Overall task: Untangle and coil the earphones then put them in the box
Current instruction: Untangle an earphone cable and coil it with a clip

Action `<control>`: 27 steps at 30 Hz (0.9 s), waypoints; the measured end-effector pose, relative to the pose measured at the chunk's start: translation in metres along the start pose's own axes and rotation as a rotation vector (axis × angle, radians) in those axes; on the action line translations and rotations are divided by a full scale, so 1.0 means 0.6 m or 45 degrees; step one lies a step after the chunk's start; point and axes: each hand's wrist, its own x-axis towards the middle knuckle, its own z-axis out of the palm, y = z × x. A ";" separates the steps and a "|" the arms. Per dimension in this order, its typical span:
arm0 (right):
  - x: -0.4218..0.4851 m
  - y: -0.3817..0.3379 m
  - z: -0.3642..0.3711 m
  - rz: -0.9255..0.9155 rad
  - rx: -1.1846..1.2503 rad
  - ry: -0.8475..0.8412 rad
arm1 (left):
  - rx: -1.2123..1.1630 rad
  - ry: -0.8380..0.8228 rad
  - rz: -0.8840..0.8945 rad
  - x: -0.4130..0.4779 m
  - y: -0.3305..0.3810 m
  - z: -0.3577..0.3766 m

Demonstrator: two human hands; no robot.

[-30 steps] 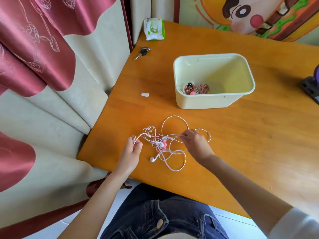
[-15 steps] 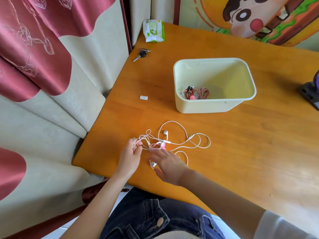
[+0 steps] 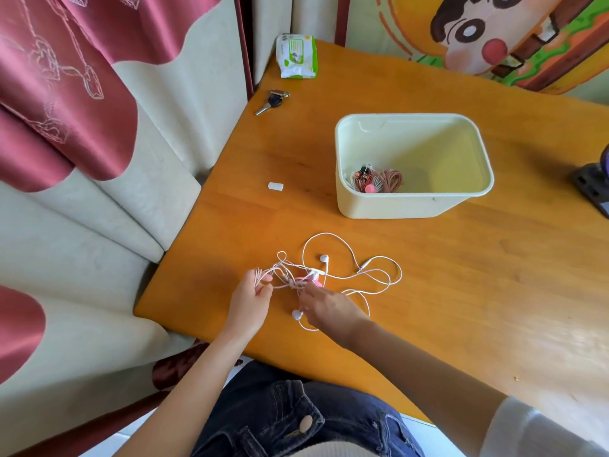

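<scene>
White earphones (image 3: 359, 275) lie in a tangled heap on the wooden table (image 3: 461, 291), with a small pink piece in the knot. My left hand (image 3: 250, 300) grips several looped strands of the cord at the heap's left end. My right hand (image 3: 329, 308) reaches into the knot beside the pink piece and pinches the cord there; one earbud lies just left of it. The pale yellow box (image 3: 395, 204) stands open farther back, with a coiled reddish-brown cable (image 3: 382, 181) in its near left corner.
A key (image 3: 272, 101) and a pack of wet wipes (image 3: 296, 56) lie at the table's far left corner. A small white piece (image 3: 275, 186) sits left of the box. A dark device (image 3: 593, 179) stands at the right edge. Curtains hang on the left.
My right hand has left the cord's right side and come to the knot near my left hand. Loose loops now lie spread out on the right. My left hand keeps its hold.
</scene>
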 end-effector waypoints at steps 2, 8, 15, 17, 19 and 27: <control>-0.003 0.001 -0.007 -0.043 -0.056 0.184 | -0.022 0.015 -0.007 -0.001 -0.001 -0.002; 0.012 -0.003 -0.007 0.133 -0.055 0.103 | -0.162 0.171 0.026 -0.004 0.006 -0.012; 0.022 0.006 -0.037 0.074 0.112 0.112 | -0.167 0.189 0.034 -0.004 0.011 -0.027; 0.011 0.016 -0.061 0.117 0.308 0.136 | -0.164 0.197 0.039 -0.003 0.012 -0.030; -0.002 0.025 -0.088 0.211 0.539 0.211 | -0.172 0.200 0.048 0.000 0.013 -0.030; -0.009 0.100 -0.092 0.824 1.019 -0.003 | -0.184 0.086 -0.015 0.001 0.017 -0.008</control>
